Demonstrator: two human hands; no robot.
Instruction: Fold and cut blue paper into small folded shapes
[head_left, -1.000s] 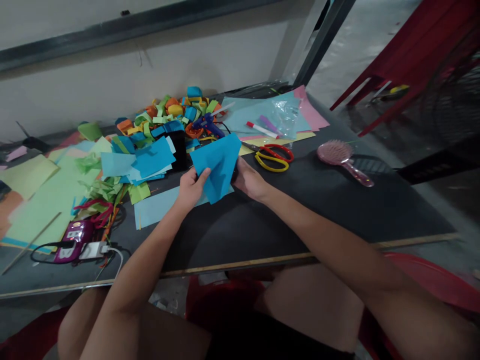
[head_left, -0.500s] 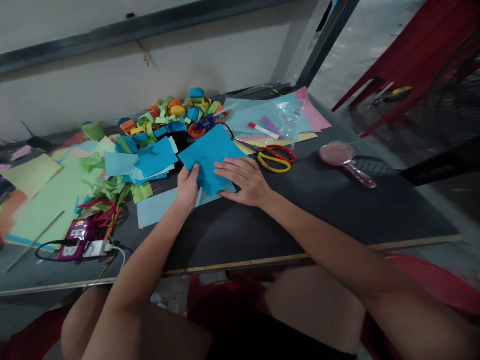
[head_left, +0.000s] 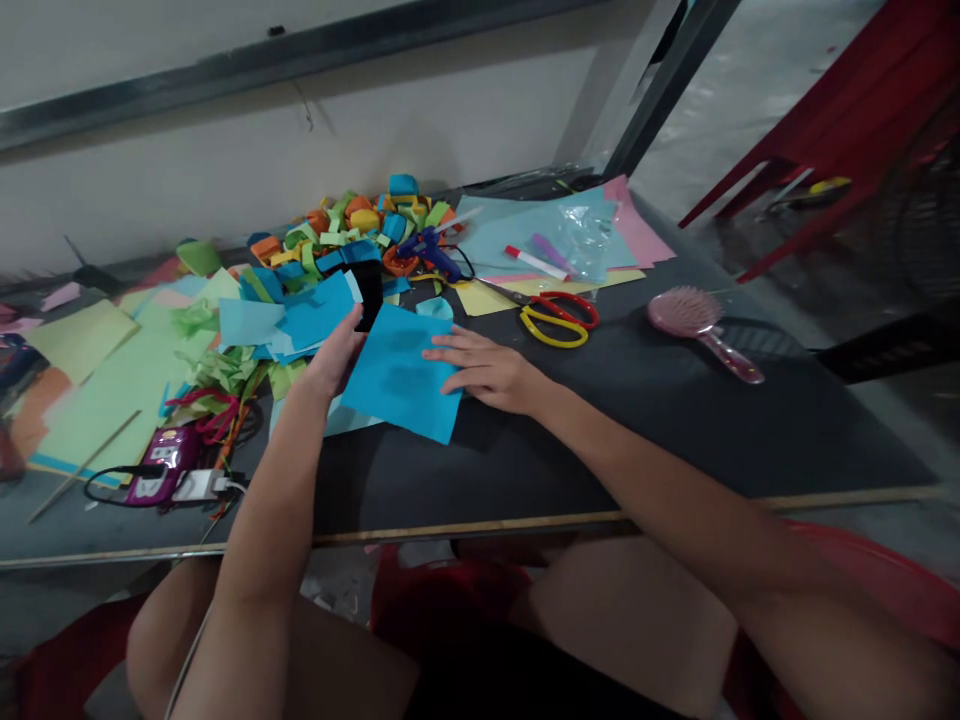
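Note:
A square sheet of blue paper (head_left: 401, 375) is tilted in front of me above the dark table. My right hand (head_left: 499, 375) grips it by its right edge, fingers spread over the front and the thumb out of sight. Close to the sheet's left edge, my left hand (head_left: 337, 355) is turned sideways with its fingers stretched up and partly hidden. More blue sheets (head_left: 319, 315) are stacked just beyond the left hand. Under the held sheet, a pale blue sheet (head_left: 341, 418) lies partly covered.
Scissors (head_left: 556, 318), a red-capped marker (head_left: 536, 263) and a pink hairbrush (head_left: 701, 325) lie to the right. Behind are a blue glue gun (head_left: 431, 250) and a heap of coloured paper loops (head_left: 345, 225). A purple device (head_left: 166, 462) with cables sits left, by green paper (head_left: 112, 390).
The blue sheet has turned and come nearer to me. My left thumb has come off its front and that hand has shifted left and up. The right hand stays at its right edge.

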